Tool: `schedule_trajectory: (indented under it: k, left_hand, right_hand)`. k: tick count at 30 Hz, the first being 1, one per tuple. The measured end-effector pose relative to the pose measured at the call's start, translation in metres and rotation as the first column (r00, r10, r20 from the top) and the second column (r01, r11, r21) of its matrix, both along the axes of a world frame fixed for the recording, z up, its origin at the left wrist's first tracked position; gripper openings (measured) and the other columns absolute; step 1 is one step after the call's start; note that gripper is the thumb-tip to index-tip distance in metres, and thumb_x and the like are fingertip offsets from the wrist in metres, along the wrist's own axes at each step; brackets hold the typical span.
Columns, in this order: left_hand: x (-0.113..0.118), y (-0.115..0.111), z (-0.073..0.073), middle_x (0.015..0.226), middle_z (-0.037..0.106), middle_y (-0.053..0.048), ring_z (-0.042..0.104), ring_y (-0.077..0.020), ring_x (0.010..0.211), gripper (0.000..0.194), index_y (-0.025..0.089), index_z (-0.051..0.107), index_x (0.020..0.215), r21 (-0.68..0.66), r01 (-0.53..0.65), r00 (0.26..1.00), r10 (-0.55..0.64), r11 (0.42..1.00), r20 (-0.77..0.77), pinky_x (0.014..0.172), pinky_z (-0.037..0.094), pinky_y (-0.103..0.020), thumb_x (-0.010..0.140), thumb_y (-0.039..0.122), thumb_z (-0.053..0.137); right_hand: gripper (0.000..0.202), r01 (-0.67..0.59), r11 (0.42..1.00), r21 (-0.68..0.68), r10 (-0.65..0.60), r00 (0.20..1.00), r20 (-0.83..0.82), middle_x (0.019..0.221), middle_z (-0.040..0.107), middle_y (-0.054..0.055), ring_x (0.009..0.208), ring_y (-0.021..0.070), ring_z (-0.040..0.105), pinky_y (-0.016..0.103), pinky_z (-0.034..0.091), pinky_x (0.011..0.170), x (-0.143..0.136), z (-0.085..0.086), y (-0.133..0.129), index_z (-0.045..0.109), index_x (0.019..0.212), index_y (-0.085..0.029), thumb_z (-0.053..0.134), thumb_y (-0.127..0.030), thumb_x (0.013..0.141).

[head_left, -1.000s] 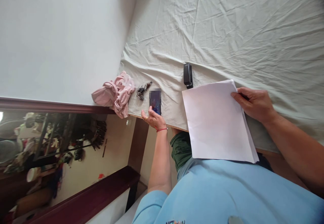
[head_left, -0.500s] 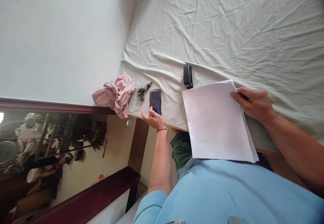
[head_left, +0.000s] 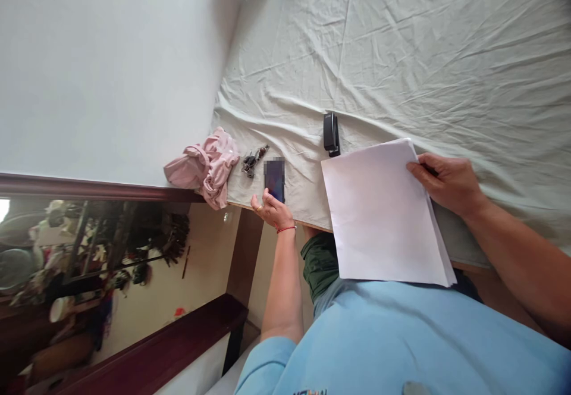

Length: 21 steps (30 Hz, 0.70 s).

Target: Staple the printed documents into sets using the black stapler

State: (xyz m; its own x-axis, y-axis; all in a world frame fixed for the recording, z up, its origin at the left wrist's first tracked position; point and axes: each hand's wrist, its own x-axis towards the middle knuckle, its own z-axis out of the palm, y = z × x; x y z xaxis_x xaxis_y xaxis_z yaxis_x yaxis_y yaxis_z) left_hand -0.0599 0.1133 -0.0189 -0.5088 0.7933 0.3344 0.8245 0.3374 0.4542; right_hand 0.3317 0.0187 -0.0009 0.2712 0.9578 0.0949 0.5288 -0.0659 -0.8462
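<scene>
With thumb and fingers, my right hand (head_left: 448,184) grips the upper right edge of a stack of white paper sheets (head_left: 383,216). The stack lies over the table's front edge and reaches down to my shirt; several sheet edges fan out at its lower right. A dark smartphone (head_left: 275,178) lies on the cloth near the edge, its upper part blurred out. My left hand (head_left: 273,209) is at the phone's lower end, fingers apart, one fingertip at the lower left of the screen. Just beyond the paper's upper left corner sits a black stapler (head_left: 331,133).
A bunch of keys (head_left: 253,162) lies left of the phone, and a crumpled pink cloth (head_left: 207,166) beyond it. Wrinkled pale fabric (head_left: 401,62) covers the table. White wall (head_left: 111,74) borders the left, above a dark red wooden rail (head_left: 102,187).
The phone's screen has changed: the small marks on it are gone and it shows a plainer dark picture. Both hands and the paper have stayed almost still.
</scene>
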Motion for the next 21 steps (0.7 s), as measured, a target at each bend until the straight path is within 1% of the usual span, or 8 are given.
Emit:
schedule_trajectory:
  k: [3,5,10,13,16,17,19,21]
  left_hand:
    - [-0.002,0.001,-0.002,0.162,0.046,-0.026,0.042,-0.0333,0.155,0.052,0.009,0.069,0.136,0.055,0.003,0.999,-0.005,0.998,0.032,0.133,0.028,-0.052,0.109,0.031,0.030]
    - [-0.002,0.001,-0.003,0.159,0.048,-0.027,0.042,-0.0331,0.155,0.049,0.008,0.066,0.136,0.082,0.001,0.999,-0.003,0.997,0.033,0.132,0.028,-0.052,0.109,0.030,0.032]
    - [-0.002,0.001,-0.006,0.151,0.052,-0.028,0.043,-0.0335,0.153,0.038,0.012,0.059,0.132,0.187,-0.027,0.998,0.017,0.982,0.057,0.130,0.029,-0.059,0.108,0.026,0.034]
    - [-0.002,-0.001,-0.005,0.149,0.051,-0.028,0.044,-0.0344,0.151,0.034,0.013,0.056,0.129,0.238,-0.016,0.998,0.002,0.971,0.061,0.128,0.028,-0.063,0.107,0.024,0.033]
    - [0.000,-0.007,0.002,0.144,0.052,-0.029,0.043,-0.0341,0.149,0.029,0.012,0.055,0.125,0.316,0.036,0.999,-0.045,0.948,0.022,0.128,0.030,-0.061,0.106,0.024,0.037]
    - [0.002,-0.011,0.006,0.142,0.053,-0.028,0.044,-0.0332,0.148,0.027,0.012,0.055,0.124,0.345,0.058,0.998,-0.064,0.937,0.007,0.127,0.032,-0.059,0.106,0.025,0.040]
    - [0.010,-0.021,0.016,0.136,0.056,-0.025,0.051,-0.0319,0.139,0.025,0.013,0.057,0.119,0.452,0.127,0.991,-0.136,0.883,-0.013,0.120,0.043,-0.055,0.105,0.032,0.046]
    - [0.022,-0.034,0.026,0.132,0.056,-0.020,0.060,-0.0279,0.124,0.028,0.016,0.059,0.115,0.481,0.194,0.966,-0.253,0.855,0.060,0.098,0.059,-0.044,0.105,0.042,0.050]
  right_hand:
    - [0.029,0.032,0.999,0.000,-0.032,0.990,-0.136,0.080,0.074,0.002,0.064,0.0151,0.062,0.029,0.046,0.062,-0.001,-0.003,0.001,0.075,0.093,-0.021,0.068,-0.048,0.087]
    - [0.028,0.040,0.999,0.003,-0.039,0.983,-0.180,0.086,0.075,0.003,0.068,0.0158,0.063,0.029,0.049,0.065,-0.001,-0.004,0.002,0.075,0.094,-0.021,0.072,-0.047,0.086]
    - [0.017,0.013,0.989,0.149,-0.008,0.999,-0.035,0.073,0.060,0.000,0.066,0.0131,0.052,0.029,0.042,0.064,0.001,-0.006,0.004,0.072,0.083,-0.022,0.071,-0.037,0.089]
    - [0.016,-0.009,0.986,0.167,0.012,1.000,-0.020,0.074,0.062,0.001,0.067,0.0142,0.054,0.030,0.041,0.064,0.002,-0.007,0.005,0.073,0.085,-0.023,0.068,-0.036,0.092]
    - [0.017,-0.009,0.989,0.149,0.016,0.999,-0.046,0.076,0.065,0.002,0.069,0.0166,0.057,0.032,0.043,0.066,0.003,-0.006,0.005,0.075,0.087,-0.025,0.066,-0.038,0.092]
    - [0.017,-0.007,0.990,0.144,0.017,0.998,-0.066,0.077,0.066,0.002,0.070,0.0172,0.058,0.032,0.044,0.067,0.003,-0.005,0.005,0.075,0.088,-0.026,0.065,-0.039,0.092]
    - [0.017,-0.006,0.992,0.128,0.021,0.994,-0.111,0.078,0.066,0.002,0.071,0.0172,0.058,0.032,0.045,0.070,0.004,-0.003,0.004,0.075,0.089,-0.025,0.065,-0.039,0.092]
    - [0.017,0.004,0.996,0.090,0.010,0.989,-0.151,0.075,0.064,0.001,0.069,0.0154,0.055,0.031,0.043,0.068,0.006,-0.001,0.002,0.074,0.086,-0.023,0.066,-0.037,0.091]
